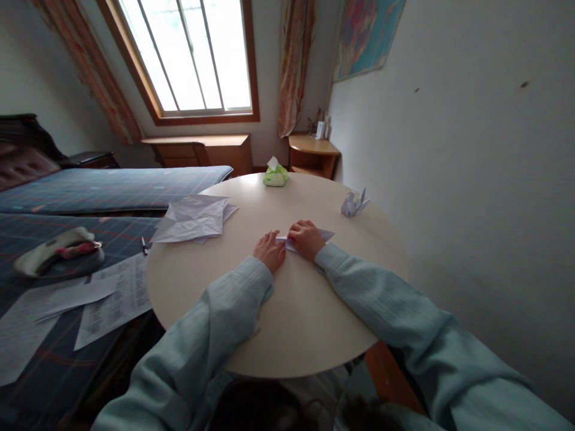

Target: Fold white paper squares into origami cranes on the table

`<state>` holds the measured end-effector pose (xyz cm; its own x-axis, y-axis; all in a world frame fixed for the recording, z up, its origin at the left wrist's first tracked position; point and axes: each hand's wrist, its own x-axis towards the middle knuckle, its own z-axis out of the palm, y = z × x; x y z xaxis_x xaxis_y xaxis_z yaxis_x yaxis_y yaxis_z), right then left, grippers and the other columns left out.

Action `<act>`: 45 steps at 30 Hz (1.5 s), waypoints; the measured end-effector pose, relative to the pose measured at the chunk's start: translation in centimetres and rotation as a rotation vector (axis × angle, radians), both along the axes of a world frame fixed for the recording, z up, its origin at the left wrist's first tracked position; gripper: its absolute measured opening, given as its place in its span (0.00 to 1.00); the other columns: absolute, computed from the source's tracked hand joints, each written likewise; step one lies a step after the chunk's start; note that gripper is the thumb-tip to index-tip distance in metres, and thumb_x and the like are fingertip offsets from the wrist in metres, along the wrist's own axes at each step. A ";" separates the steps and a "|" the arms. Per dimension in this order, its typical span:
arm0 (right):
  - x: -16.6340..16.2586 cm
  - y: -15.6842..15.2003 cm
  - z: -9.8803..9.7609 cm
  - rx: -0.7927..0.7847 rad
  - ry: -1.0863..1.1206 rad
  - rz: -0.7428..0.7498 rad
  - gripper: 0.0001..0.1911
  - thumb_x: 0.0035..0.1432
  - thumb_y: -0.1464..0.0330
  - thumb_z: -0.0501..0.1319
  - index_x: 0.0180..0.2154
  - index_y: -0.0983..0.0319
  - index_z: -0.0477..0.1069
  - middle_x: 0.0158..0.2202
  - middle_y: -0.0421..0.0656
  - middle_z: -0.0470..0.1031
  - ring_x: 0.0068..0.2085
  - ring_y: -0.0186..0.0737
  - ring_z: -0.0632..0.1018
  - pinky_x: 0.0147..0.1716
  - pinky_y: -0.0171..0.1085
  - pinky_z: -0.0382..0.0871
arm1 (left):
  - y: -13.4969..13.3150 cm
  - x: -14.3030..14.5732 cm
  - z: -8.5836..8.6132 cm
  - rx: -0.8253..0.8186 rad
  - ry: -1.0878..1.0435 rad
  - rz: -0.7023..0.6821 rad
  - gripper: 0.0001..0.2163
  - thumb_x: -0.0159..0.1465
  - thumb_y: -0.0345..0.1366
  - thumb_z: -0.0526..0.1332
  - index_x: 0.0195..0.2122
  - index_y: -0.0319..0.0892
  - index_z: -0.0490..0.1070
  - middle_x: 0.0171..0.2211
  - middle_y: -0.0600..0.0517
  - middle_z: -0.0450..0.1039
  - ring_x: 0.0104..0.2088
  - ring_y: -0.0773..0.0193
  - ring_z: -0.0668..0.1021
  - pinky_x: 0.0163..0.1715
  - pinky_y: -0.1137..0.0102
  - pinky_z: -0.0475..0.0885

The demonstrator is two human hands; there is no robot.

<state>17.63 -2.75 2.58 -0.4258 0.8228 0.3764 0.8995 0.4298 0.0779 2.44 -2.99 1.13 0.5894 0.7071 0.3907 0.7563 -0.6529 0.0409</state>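
Observation:
A folded piece of white paper (327, 234) lies on the round table, its narrow point sticking out to the right of my right hand. My right hand (306, 239) is closed over the middle of the paper, fingers curled and pressing down. At the paper's left end, my left hand (270, 251) has its fingers bent and holds the edge. Both hands rest low on the tabletop, close together, and cover much of the paper. Farther right stands a folded paper crane (354, 205). Creased sheets of white paper (195, 218) lie in a loose stack at the table's left.
The round table (296, 323) has a green tissue pack (275, 175) near its far edge. Left of it is a bed (112, 185) with printed sheets (114, 296), a pen (144, 245) and a grey-and-red item (63, 251). A wall (476, 179) stands close on the right.

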 end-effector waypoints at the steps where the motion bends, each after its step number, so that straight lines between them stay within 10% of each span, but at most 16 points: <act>1: 0.0 0.0 0.0 0.005 -0.007 0.006 0.08 0.50 0.71 0.53 0.29 0.64 0.71 0.34 0.45 0.70 0.39 0.40 0.65 0.40 0.38 0.51 | 0.0 0.0 -0.1 0.001 0.006 -0.009 0.11 0.54 0.34 0.53 0.37 0.42 0.68 0.48 0.46 0.58 0.47 0.56 0.63 0.46 0.62 0.61; 35: -0.2 0.1 -0.1 -0.022 -0.017 0.070 0.09 0.49 0.74 0.52 0.31 0.63 0.69 0.31 0.45 0.73 0.37 0.40 0.68 0.40 0.38 0.53 | -0.2 0.6 0.3 0.021 0.121 0.048 0.09 0.56 0.35 0.50 0.33 0.38 0.66 0.32 0.46 0.69 0.36 0.60 0.71 0.36 0.66 0.65; 45: 0.2 0.8 -1.0 0.045 0.021 0.106 0.06 0.50 0.70 0.55 0.30 0.62 0.70 0.32 0.44 0.73 0.44 0.40 0.66 0.45 0.39 0.51 | -0.5 0.7 0.5 0.019 -0.041 -0.190 0.09 0.53 0.35 0.53 0.32 0.40 0.69 0.29 0.49 0.72 0.34 0.63 0.72 0.41 0.66 0.65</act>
<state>17.86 -1.94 1.59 -0.5012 0.7557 0.4216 0.8509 0.5190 0.0813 3.12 -3.49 1.59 0.6947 0.5773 0.4291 0.6176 -0.7845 0.0557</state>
